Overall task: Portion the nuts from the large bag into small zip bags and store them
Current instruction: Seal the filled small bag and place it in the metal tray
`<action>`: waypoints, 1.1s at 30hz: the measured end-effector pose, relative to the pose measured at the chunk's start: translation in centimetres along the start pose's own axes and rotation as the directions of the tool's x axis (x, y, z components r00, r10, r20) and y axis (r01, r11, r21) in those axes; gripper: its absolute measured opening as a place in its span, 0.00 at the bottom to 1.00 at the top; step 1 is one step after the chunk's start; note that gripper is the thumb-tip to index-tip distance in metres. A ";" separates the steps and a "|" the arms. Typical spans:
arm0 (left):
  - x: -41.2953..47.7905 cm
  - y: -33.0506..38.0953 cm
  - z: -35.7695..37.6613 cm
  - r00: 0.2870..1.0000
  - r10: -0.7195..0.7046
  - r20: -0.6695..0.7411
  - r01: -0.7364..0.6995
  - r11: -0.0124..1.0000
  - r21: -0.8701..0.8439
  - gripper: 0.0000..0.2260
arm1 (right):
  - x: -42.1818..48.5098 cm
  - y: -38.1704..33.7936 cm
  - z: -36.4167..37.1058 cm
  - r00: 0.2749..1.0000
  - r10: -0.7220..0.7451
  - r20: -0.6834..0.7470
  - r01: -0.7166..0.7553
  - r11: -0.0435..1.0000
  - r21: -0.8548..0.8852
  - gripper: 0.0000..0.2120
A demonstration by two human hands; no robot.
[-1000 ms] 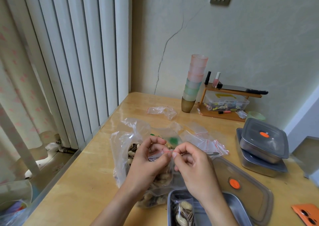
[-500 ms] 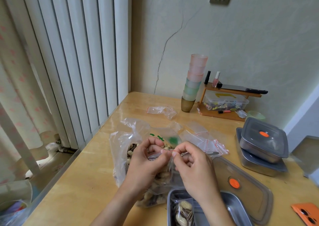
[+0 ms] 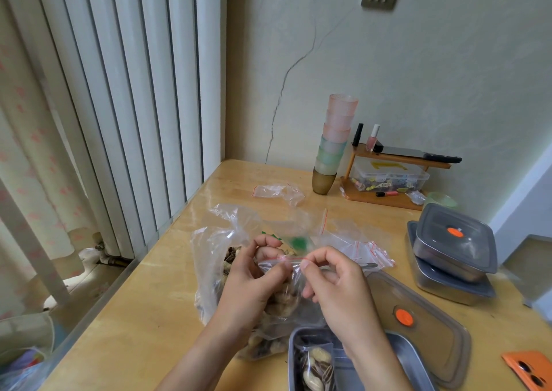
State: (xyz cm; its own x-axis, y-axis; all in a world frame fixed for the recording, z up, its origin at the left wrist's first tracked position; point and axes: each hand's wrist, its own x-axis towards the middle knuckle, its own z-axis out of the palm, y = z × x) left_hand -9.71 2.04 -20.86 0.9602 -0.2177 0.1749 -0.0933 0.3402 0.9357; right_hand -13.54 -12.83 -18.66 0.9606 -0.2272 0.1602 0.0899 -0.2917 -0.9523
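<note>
Above the near centre of the pale wooden counter [image 3: 134, 316], the left hand [image 3: 254, 274] and right hand [image 3: 337, 283] each pinch the red zip strip [image 3: 294, 258] of a small clear plastic bag of nuts [image 3: 285, 296]; light, limp and slippery, it looks best held by that stiffer strip

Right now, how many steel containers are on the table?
3: open container at the bottom edge; top container stacked on bottom container at right, both lidded. None seem hidden.

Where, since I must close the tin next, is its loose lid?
In the head view, the loose lid lies on the table, right of the right hand and the open steel tin, before the stacked lidded containers.
</note>
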 end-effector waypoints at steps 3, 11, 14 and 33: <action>-0.1 0.1 -0.1 1.000 -0.011 -0.007 0.011 1.000 0.001 0.15 | 0.0 -0.2 0.0 1.000 0.015 0.019 -0.015 1.000 0.025 0.06; -0.1 0.1 0.0 1.000 0.000 0.030 -0.001 0.999 0.034 0.10 | -0.3 -0.8 0.0 0.997 0.026 0.075 -0.030 0.999 0.046 0.03; -0.2 0.0 0.0 0.999 0.002 0.041 -0.004 0.999 0.053 0.11 | -0.2 -0.7 -0.1 0.998 0.030 0.055 -0.031 0.999 0.012 0.05; -0.1 0.2 0.1 0.999 -0.003 0.038 0.003 1.000 -0.005 0.12 | 0.0 -0.1 0.0 1.000 0.022 -0.014 -0.023 1.000 -0.015 0.06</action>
State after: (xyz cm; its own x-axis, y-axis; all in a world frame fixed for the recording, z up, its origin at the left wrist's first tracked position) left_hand -9.86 2.03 -20.66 0.9497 -0.2538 0.1836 -0.0887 0.3444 0.9346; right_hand -13.57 -12.79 -18.55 0.9586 -0.2466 0.1425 0.0642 -0.3006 -0.9516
